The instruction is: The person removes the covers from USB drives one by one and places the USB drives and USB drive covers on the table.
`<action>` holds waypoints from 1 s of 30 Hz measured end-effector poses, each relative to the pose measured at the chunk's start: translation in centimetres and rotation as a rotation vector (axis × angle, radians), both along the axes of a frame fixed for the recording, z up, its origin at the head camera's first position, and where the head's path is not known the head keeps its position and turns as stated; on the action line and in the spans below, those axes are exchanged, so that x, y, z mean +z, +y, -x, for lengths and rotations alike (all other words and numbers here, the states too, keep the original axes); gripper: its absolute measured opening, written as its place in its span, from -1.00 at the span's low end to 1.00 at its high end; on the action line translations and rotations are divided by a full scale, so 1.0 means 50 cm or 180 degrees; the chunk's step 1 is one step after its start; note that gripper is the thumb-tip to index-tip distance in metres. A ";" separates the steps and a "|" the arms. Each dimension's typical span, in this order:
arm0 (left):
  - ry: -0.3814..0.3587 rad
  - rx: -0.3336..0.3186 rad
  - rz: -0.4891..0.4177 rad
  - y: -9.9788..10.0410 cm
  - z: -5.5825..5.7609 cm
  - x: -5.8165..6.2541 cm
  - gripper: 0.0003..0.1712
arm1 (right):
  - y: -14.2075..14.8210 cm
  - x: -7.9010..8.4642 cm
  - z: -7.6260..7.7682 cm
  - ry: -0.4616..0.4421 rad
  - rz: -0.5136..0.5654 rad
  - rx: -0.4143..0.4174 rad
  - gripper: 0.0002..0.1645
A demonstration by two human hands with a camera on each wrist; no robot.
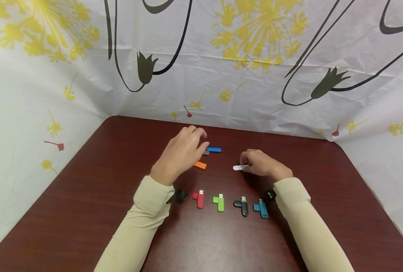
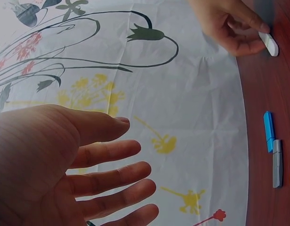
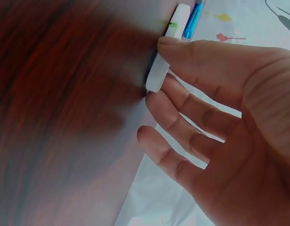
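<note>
The right hand (image 1: pixel 264 164) pinches a white USB flash drive (image 1: pixel 239 167) low at the table; in the right wrist view the thumb lies on one side of the drive (image 3: pixel 159 70) and fingertips on the other. To the left, the left hand (image 1: pixel 182 151) is held over the table holding nothing, its fingers (image 2: pixel 117 178) spread loosely in the left wrist view. Close by that hand lie a blue flash drive (image 1: pixel 214 150), a grey one (image 1: pixel 206 153) and an orange one (image 1: pixel 200 165), the last two partly hidden behind it in the head view.
Nearer the person, a row of uncapped flash drives lies on the dark wood table (image 1: pixel 218 241): red (image 1: pixel 200 200), green (image 1: pixel 220 204), black (image 1: pixel 244 207) and teal (image 1: pixel 263 209), each with its cap beside it. A flower-patterned white cloth (image 1: pixel 201 75) hangs around the far and side edges.
</note>
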State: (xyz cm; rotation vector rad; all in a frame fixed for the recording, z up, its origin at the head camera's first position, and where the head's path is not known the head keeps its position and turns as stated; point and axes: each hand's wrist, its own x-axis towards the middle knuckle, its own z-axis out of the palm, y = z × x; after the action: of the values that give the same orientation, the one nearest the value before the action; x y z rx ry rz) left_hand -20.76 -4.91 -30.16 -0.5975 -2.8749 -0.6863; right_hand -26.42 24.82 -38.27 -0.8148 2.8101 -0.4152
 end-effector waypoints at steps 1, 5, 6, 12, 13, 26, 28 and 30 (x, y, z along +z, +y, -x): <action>-0.0004 0.0005 0.0003 -0.002 0.000 0.001 -0.62 | 0.001 0.001 -0.001 -0.0017 -0.0013 -0.0025 -0.92; -0.0019 0.0032 -0.0005 -0.009 0.002 0.006 -0.61 | 0.009 0.010 -0.007 -0.0081 0.0007 -0.0113 -0.93; -0.0017 0.0044 -0.0013 -0.011 0.002 0.006 -0.60 | 0.010 0.013 -0.008 -0.0080 0.0021 -0.0129 -0.93; -0.0015 0.0097 -0.0071 -0.018 0.003 0.007 -0.58 | 0.010 0.034 -0.017 0.0131 0.0241 -0.0285 -0.92; -0.0023 0.0100 -0.0082 -0.018 0.003 0.007 -0.56 | 0.009 0.038 -0.018 0.0192 0.0289 -0.0308 -0.93; 0.0286 -0.0049 -0.0129 -0.019 0.004 -0.007 -0.41 | -0.019 0.100 -0.066 0.0969 0.0562 -0.0525 -0.81; 0.0381 -0.0104 -0.0098 -0.019 0.003 -0.011 -0.41 | -0.025 0.106 -0.073 0.1046 0.0585 -0.0523 -0.80; 0.0481 -0.0169 -0.0059 -0.017 0.001 -0.017 -0.40 | -0.031 0.112 -0.081 0.1104 0.0598 -0.0518 -0.80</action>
State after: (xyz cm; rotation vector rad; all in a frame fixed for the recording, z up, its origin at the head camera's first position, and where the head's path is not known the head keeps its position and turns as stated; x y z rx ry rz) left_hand -20.83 -5.74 -30.99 -0.6941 -2.7198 -0.6446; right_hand -22.34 23.27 -32.70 -0.7589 3.2126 -0.6261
